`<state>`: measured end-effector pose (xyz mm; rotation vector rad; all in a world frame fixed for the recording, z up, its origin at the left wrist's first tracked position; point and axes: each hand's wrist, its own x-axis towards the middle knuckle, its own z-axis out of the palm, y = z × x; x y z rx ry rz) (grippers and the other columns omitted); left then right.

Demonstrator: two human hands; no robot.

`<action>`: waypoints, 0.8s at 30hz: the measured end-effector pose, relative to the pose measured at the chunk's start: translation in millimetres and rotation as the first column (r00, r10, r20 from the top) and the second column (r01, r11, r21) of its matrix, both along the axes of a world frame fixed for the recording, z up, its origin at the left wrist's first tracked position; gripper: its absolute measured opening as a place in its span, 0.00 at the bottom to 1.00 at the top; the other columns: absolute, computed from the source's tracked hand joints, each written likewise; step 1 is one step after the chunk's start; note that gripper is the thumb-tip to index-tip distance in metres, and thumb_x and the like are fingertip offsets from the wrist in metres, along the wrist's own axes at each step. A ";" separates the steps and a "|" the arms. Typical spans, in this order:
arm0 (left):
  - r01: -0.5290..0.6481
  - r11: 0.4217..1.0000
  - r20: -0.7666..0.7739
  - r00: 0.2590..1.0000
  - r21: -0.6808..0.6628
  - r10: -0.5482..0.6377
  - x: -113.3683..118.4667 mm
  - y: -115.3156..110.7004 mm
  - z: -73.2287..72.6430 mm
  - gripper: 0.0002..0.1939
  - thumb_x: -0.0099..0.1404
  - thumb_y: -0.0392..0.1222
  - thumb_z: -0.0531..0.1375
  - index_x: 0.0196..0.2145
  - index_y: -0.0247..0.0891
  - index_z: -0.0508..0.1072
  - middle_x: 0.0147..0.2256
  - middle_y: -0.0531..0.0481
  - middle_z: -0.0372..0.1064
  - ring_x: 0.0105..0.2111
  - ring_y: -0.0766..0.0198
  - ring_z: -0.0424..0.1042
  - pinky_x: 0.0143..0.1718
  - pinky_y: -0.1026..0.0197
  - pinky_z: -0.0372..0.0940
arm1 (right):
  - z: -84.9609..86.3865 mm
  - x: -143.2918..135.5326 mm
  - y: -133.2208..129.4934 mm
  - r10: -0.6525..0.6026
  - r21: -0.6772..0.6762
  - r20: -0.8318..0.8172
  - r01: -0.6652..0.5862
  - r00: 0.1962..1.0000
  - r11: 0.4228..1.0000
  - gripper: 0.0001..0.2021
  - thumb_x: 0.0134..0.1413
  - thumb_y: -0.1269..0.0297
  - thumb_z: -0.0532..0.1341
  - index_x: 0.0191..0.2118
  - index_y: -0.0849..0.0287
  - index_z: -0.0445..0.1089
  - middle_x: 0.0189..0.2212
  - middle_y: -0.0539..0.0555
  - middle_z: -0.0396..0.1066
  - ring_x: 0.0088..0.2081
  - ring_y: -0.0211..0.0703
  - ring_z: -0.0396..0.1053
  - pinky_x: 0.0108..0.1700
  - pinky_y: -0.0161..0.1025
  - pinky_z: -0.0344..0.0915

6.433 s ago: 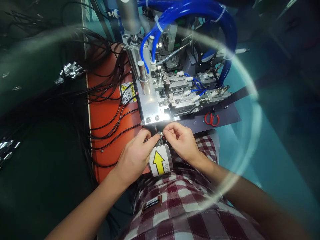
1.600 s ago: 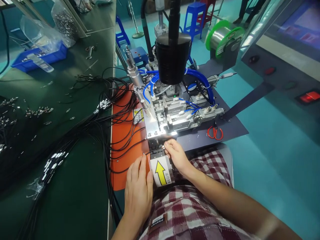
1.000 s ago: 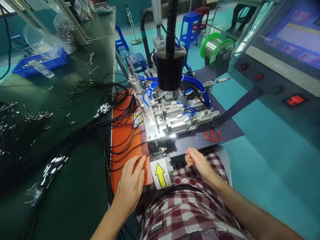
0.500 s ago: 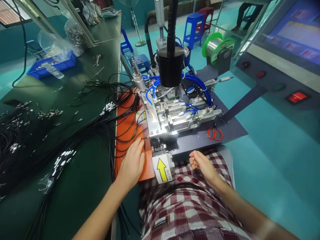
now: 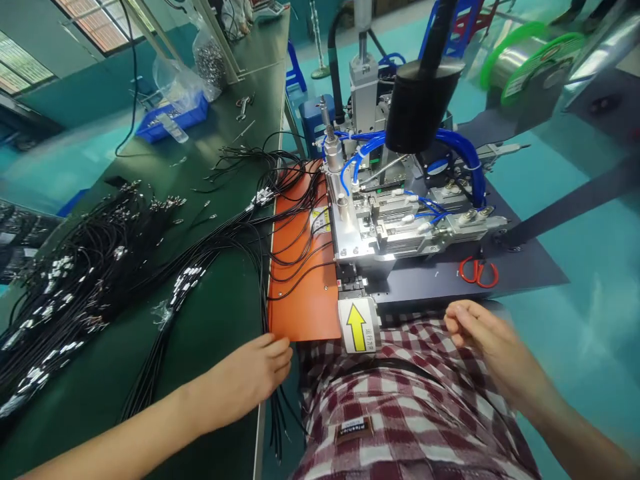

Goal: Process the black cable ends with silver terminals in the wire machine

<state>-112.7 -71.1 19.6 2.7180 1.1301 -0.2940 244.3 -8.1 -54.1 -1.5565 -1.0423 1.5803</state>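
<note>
My left hand (image 5: 260, 370) is at the table's edge, just below the front corner of the orange plate (image 5: 305, 313). Its fingers are curled over black cables (image 5: 264, 293) that hang past the edge; what lies between the fingertips is hidden. My right hand (image 5: 473, 323) hovers over my lap, right of the arrow label (image 5: 357, 327), with its fingers curled together; I cannot make out anything in them. Several cables run across the orange plate into the metal machine (image 5: 350, 227). Red-handled scissors (image 5: 479, 272) rest on the machine's dark base (image 5: 415, 283).
Bundles of black cables (image 5: 70, 280) cover the left of the green table (image 5: 220, 333). Farther back are a blue tray (image 5: 173, 120), a bag of metal parts (image 5: 209, 60) and a wrench (image 5: 243, 107). A wire spool (image 5: 530, 63) stands at the back right, and a black cylinder (image 5: 423, 103) hangs over the machine.
My left hand has moved off the orange plate, toward me and left to the table's edge. My right hand stays curled over my lap. The view has turned left.
</note>
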 end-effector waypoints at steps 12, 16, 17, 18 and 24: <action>0.189 0.980 -0.132 0.972 -0.061 -0.195 -5.1 38.6 19.7 0.10 0.68 0.37 0.50 0.29 0.39 0.65 0.26 0.51 0.66 0.26 0.61 0.63 0.33 0.56 0.59 | 49.8 -38.1 -6.6 0.486 0.139 0.086 -0.493 0.870 0.859 0.13 0.63 0.54 0.51 0.32 0.56 0.62 0.25 0.47 0.61 0.27 0.36 0.58 0.29 0.33 0.57; 0.037 0.999 0.219 0.975 0.039 -0.045 14.9 56.8 23.8 0.11 0.70 0.38 0.46 0.31 0.38 0.65 0.25 0.51 0.64 0.24 0.63 0.61 0.29 0.59 0.56 | 47.4 -50.0 -0.4 0.463 0.140 -0.014 -0.457 0.886 0.879 0.13 0.62 0.52 0.53 0.35 0.56 0.63 0.26 0.47 0.63 0.26 0.35 0.59 0.26 0.32 0.56; -0.040 0.998 0.338 0.941 0.049 0.021 24.0 59.5 22.1 0.11 0.70 0.37 0.46 0.32 0.38 0.65 0.24 0.51 0.64 0.24 0.64 0.61 0.29 0.60 0.56 | 47.0 -53.8 2.5 0.435 0.150 -0.068 -0.422 0.898 0.894 0.14 0.61 0.49 0.53 0.39 0.55 0.64 0.29 0.48 0.65 0.26 0.35 0.60 0.26 0.32 0.57; -0.107 0.993 0.420 0.904 0.045 0.078 33.3 61.1 19.2 0.10 0.70 0.37 0.46 0.33 0.38 0.65 0.24 0.51 0.64 0.24 0.64 0.61 0.29 0.60 0.56 | 46.7 -57.0 5.6 0.421 0.164 -0.135 -0.398 0.897 0.902 0.17 0.60 0.46 0.53 0.42 0.55 0.64 0.31 0.50 0.67 0.27 0.36 0.62 0.28 0.32 0.59; -0.353 0.915 0.558 0.728 -0.194 0.399 54.1 52.9 -10.5 0.09 0.70 0.37 0.49 0.37 0.39 0.68 0.30 0.50 0.68 0.30 0.64 0.66 0.33 0.62 0.60 | 41.1 -53.2 15.7 0.450 0.058 -0.338 -0.459 0.827 0.887 0.28 0.58 0.38 0.46 0.41 0.58 0.69 0.31 0.54 0.72 0.27 0.40 0.69 0.30 0.36 0.62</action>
